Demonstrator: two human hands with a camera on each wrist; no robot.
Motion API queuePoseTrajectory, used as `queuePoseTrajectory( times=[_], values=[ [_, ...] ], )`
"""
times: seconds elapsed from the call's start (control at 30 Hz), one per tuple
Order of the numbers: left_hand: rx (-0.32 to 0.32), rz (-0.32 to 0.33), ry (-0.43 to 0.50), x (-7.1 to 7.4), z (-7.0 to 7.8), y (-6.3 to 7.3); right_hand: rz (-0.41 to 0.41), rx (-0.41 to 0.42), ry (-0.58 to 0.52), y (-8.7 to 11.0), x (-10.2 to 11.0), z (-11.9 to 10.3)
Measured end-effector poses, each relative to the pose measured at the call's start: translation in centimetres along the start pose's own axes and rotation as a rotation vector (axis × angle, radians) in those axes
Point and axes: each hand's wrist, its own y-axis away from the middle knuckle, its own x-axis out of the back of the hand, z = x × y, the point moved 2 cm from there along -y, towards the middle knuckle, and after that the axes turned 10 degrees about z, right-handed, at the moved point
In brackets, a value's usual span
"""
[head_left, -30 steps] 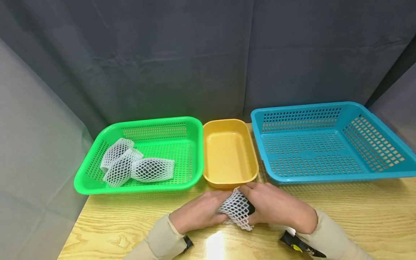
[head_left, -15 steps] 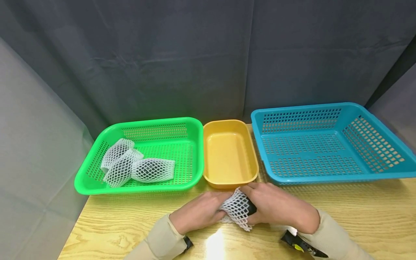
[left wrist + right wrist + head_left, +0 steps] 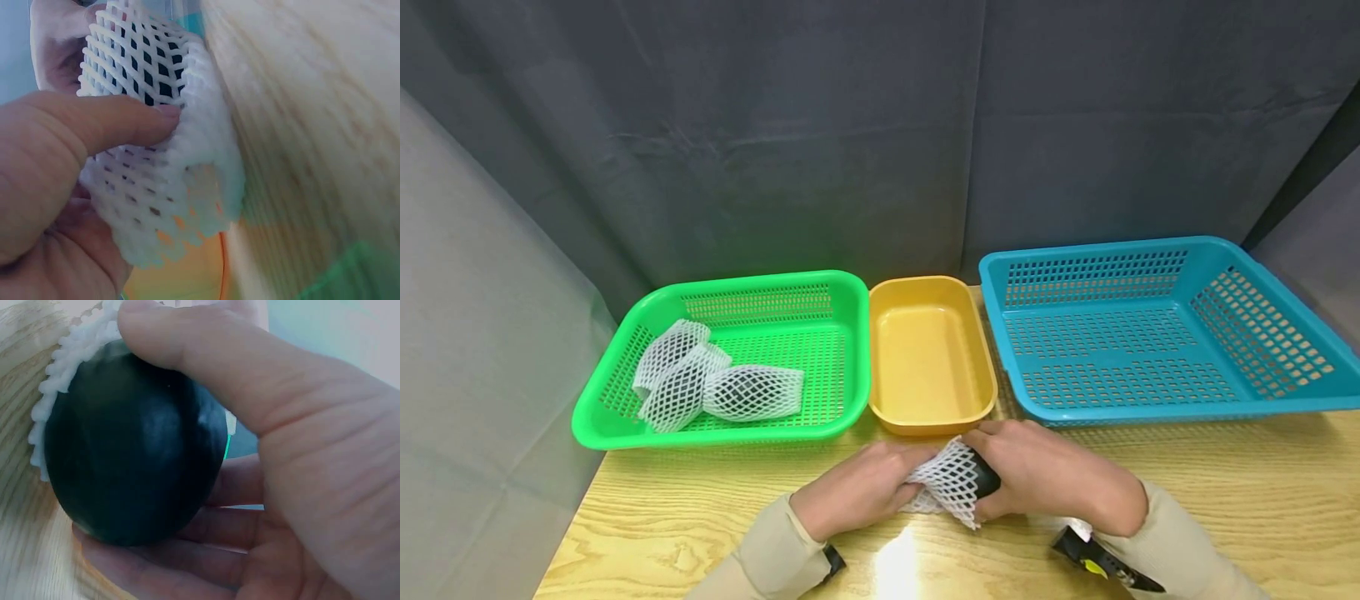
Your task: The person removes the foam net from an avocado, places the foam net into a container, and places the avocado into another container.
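Gripping white mesh (image 3: 950,477) partly around dark object (image 3: 137,447)

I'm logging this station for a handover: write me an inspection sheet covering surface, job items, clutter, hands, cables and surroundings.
Surface: light wood-grain table, bright glare near the front.
Job's things: dark rounded object partly inside a white foam net; three netted pieces in the green basket; yellow tray; blue basket.
Clutter: nothing seen.
Hands: left hand pinches the net; right hand holds the dark object.
Cables: nothing seen.
Surroundings: dark gray curtain behind, pale panel at picture left.
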Motion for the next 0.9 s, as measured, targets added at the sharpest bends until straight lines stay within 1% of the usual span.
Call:
queuePoseTrajectory(
  times=[0.23,0.47,0.63,0.9],
  values=[
    [-0.004,-0.016,-0.060,0.2,0.1,0.2,-0.036,-0.035,-0.009,0.1,0.1,0.2],
    [-0.003,-0.020,-0.057,0.6,0.1,0.2,-0.052,-0.040,-0.014,0.2,0.2,0.5],
    [0.016,-0.029,-0.058,0.8,0.1,0.2,-0.070,-0.042,-0.024,0.3,0.2,0.7],
    [0.066,-0.048,-0.041,1.2,0.0,0.2,-0.079,-0.035,-0.042,0.4,0.1,0.9]
  ],
)
